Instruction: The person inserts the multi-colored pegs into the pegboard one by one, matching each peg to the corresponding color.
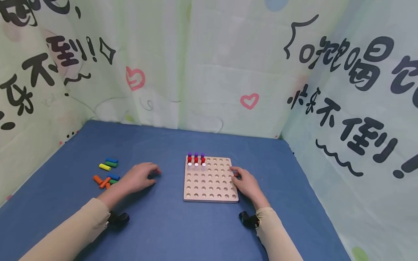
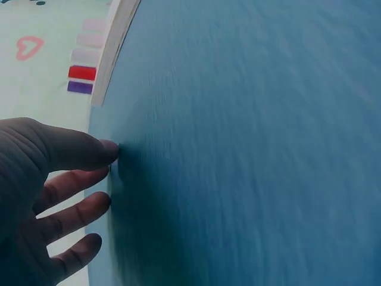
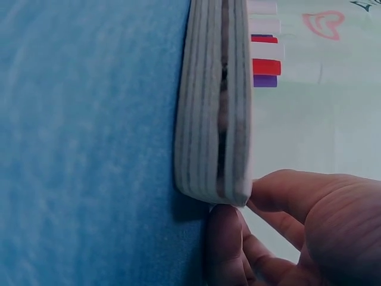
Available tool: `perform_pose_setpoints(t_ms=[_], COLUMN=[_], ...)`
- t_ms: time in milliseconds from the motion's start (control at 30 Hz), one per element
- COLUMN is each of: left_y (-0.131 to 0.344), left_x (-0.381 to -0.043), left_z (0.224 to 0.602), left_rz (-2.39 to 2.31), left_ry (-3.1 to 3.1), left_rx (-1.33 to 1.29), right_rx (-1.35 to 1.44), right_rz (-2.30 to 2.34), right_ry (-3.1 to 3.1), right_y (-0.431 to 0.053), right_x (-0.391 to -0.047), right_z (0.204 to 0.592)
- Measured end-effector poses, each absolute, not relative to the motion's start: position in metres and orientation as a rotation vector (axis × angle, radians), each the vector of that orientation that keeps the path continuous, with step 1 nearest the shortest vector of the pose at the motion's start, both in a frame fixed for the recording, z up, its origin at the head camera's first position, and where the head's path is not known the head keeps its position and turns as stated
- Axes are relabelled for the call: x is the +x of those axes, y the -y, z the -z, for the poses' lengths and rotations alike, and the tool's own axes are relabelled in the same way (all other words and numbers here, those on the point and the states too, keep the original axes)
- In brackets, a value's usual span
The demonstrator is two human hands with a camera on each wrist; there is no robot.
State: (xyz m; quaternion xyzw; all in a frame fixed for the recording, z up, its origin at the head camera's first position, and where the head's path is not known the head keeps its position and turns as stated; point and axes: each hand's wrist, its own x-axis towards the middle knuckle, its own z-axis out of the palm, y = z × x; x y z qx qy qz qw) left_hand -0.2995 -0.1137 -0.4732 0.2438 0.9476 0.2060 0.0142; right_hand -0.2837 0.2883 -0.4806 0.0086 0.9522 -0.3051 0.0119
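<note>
A square wooden pegboard (image 1: pixel 212 186) with rows of round holes lies on the table. Rows of purple (image 1: pixel 196 154), red (image 1: pixel 196 160) and white pegs (image 1: pixel 196 166) stand in its back left corner, three of each colour. My right hand (image 1: pixel 246 183) is at the board's right edge, thumb and fingertips touching it; in the right wrist view the thumb (image 3: pixel 277 189) meets the upper corner and a finger (image 3: pixel 225 241) lies low beside the edge. To the left of the board, my left hand (image 1: pixel 140 177) holds nothing, its fingers (image 2: pixel 77 217) loosely bent and apart.
Loose pegs lie left of my left hand: a yellow peg (image 1: pixel 105 167), green ones (image 1: pixel 111 164), blue ones (image 1: pixel 113 176) and several orange ones (image 1: pixel 97 179). The blue tabletop (image 1: pixel 156 224) is bordered by printed curtains (image 1: pixel 209 79) at the back and sides.
</note>
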Motion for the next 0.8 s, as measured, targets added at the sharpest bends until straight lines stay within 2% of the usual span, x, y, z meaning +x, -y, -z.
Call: perform_pose_setpoints(t_ms=[500, 800], left_y=[0.151, 0.175], left_x=[-0.285, -0.281], left_z=[0.477, 0.466], left_rz=[-0.676, -0.566], left_ry=[-2.994, -2.932], left_rx=[0.712, 0.751], right_rx=[0.026, 0.011], right_rz=[0.948, 0.951], right_ry=[-2.967, -2.962], right_y=[-0.287, -0.287], right_x=[-0.286, -0.286], right_z=[0.480, 0.481])
